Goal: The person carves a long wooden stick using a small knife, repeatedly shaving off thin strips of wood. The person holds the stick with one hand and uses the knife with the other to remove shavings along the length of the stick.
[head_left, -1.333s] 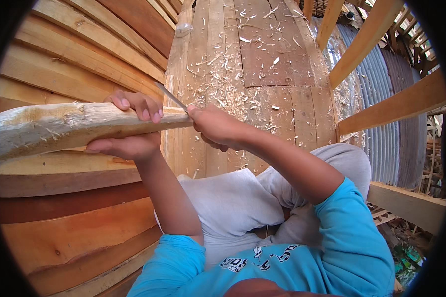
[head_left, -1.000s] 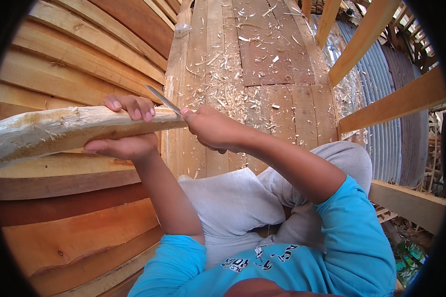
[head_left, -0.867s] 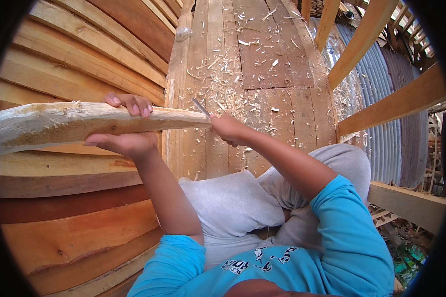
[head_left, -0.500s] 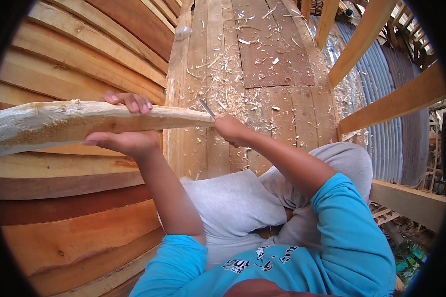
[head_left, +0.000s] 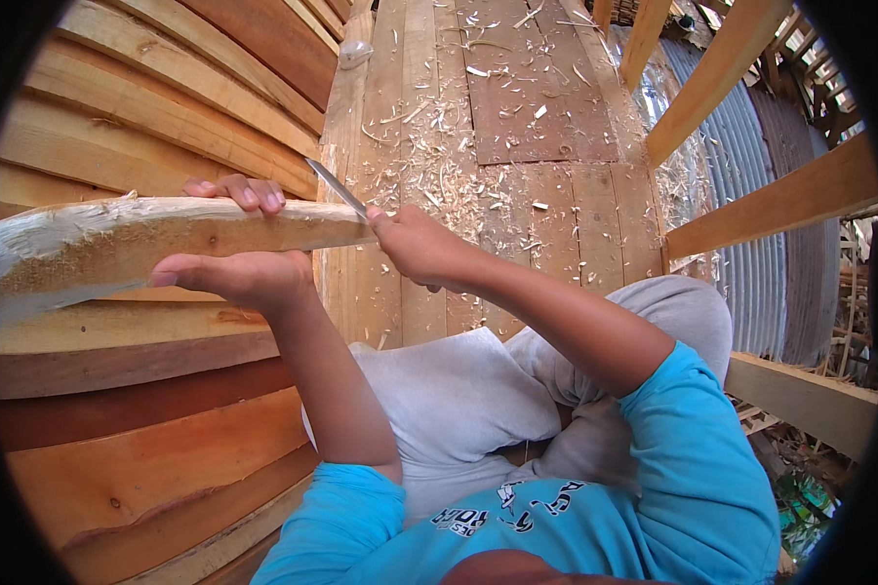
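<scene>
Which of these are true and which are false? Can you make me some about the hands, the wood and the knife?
1. The left hand grips the long pale wooden stick. True.
2. The right hand holds a hammer. False: it holds a thin metal blade.
3. Pale wood shavings lie on the plank floor. True.
4. The blade points toward the person's lap. False: it points up and away, over the stick's end.
5. The person wears a red shirt. False: the sleeves are blue.

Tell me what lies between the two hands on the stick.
In the head view, only a bare stretch of the wooden stick lies between the left hand and the right hand, with the knife blade slanting up over it.
</scene>
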`<state>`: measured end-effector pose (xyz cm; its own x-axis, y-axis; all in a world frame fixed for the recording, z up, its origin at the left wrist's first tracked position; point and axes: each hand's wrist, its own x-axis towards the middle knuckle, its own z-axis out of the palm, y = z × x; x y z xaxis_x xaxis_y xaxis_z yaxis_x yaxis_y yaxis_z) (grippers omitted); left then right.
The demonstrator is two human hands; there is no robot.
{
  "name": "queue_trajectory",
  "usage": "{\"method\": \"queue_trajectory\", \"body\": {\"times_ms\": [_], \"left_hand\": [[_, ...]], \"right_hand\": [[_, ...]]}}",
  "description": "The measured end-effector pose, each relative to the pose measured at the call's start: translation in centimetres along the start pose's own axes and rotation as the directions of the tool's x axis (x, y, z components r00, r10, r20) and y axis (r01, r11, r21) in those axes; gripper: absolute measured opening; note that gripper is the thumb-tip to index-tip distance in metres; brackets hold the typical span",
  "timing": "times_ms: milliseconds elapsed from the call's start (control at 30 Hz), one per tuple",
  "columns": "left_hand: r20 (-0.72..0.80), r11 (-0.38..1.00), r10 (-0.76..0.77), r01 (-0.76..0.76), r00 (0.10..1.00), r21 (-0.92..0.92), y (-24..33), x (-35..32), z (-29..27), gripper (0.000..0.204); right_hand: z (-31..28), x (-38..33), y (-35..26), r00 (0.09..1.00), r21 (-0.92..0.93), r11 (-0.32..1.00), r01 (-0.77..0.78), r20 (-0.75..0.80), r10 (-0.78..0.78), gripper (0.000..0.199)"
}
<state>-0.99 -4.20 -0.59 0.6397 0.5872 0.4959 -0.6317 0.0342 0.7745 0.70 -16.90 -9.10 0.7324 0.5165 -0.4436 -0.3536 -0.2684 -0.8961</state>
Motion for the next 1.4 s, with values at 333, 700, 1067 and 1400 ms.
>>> {"method": "queue_trajectory", "body": {"times_ms": [333,700,1067,1400], "left_hand": [[-0.055,0.999,0.031,-0.03,0.998,0.018,-0.2,-0.3,0.2,0.085],[-0.031,1.0,0.002,-0.001,1.0,0.023,0.0,0.1,0.9,0.088],[-0.025,0.999,-0.007,0.006,1.0,-0.041,-0.1,0.9,0.0,0.086],[0.018,0.997,-0.001,0.002,1.0,-0.073,-0.2,0.4,-0.2,0.086]], "right_hand": [[-0.9,2.8,4.3,0.978,0.03,0.978,-0.206,0.04,0.205,0.042],[-1.8,3.9,4.5,0.976,0.078,0.974,-0.214,0.062,0.209,0.047],[-1.6,4.0,5.3,0.975,0.02,0.975,-0.222,-0.012,0.222,0.049],[-1.2,3.3,4.2,0.991,0.035,0.991,-0.132,0.008,0.132,0.045]]}}
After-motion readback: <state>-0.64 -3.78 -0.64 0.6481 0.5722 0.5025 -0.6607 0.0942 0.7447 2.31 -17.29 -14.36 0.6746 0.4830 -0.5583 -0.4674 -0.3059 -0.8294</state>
